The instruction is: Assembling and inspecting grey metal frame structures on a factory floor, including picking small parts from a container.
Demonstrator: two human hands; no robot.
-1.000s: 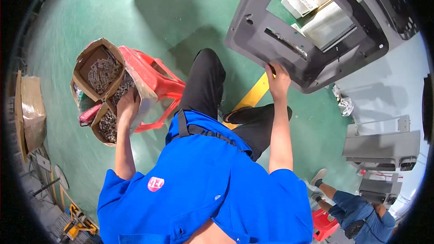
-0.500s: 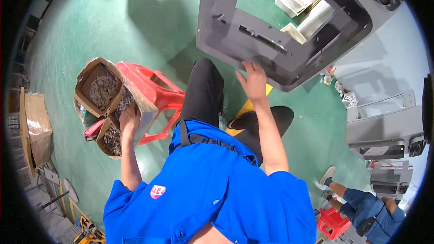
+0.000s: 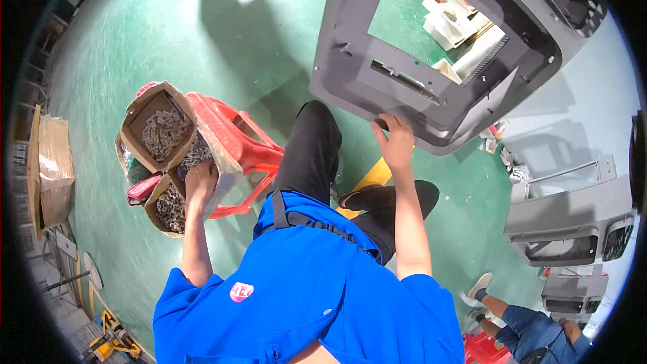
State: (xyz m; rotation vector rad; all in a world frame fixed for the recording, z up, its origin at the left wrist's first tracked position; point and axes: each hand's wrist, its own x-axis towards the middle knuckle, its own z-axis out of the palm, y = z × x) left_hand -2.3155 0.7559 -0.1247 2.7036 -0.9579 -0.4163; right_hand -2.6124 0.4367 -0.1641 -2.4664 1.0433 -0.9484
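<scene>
Since the earlier frames, the grey panel point(image 3: 431, 54) has swung closer and now fills more of the upper view. Right hand point(image 3: 396, 143) grips its lower edge, fingers curled over the rim, panel above the knuckles. Left hand point(image 3: 201, 182) sits in a cardboard box point(image 3: 158, 128) of small metal parts on a red stool point(image 3: 236, 148); its fingers are buried, grip unclear.

Bright, even light reaches you from above, throwing soft dark shadows across the green floor point(image 3: 168, 40) beyond your fingers. Focus stays sharp around your hands; fisheye bending curves straight edges, and black vignetting rings the frame.
</scene>
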